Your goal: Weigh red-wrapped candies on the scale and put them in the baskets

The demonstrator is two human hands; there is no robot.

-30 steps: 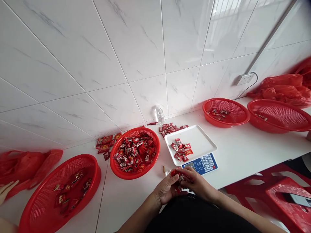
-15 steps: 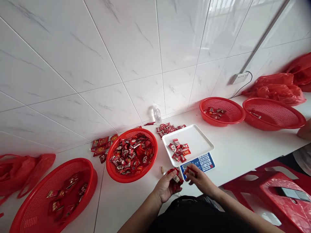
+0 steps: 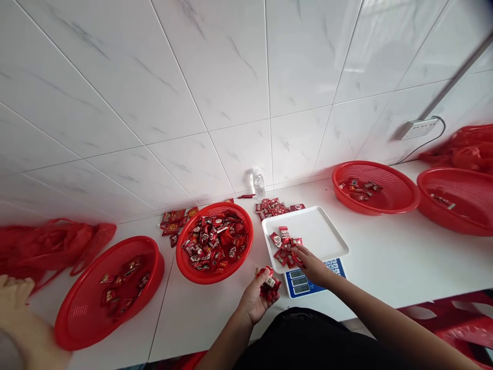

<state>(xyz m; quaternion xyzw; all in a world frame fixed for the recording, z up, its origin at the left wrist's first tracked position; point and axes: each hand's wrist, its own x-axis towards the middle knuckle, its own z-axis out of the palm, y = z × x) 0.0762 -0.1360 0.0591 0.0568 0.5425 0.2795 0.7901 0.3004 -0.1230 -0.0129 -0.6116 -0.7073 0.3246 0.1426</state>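
My left hand (image 3: 254, 298) is closed around a bunch of red wrapped candies (image 3: 268, 284), held just above the white counter in front of the scale. My right hand (image 3: 310, 261) reaches onto the white tray (image 3: 319, 226) of the blue scale (image 3: 304, 280), its fingertips pinched among the small pile of red candies (image 3: 285, 245) lying there. What those fingers grip is too small to make out. A red basket (image 3: 214, 242) full of wrapped candies stands just left of the tray.
A larger red basket (image 3: 110, 293) with a few candies sits at the left, two more red baskets (image 3: 375, 186) (image 3: 458, 198) at the right. Loose candies (image 3: 275, 207) and a small plastic bottle (image 3: 259, 184) lie by the tiled wall. Red bags (image 3: 46, 246) lie far left; another person's hand (image 3: 19, 313) shows at lower left.
My right hand has left the left hand and moved forward onto the scale tray's candy pile. The left hand keeps its bunch. Another person's hand has come into view at lower left.
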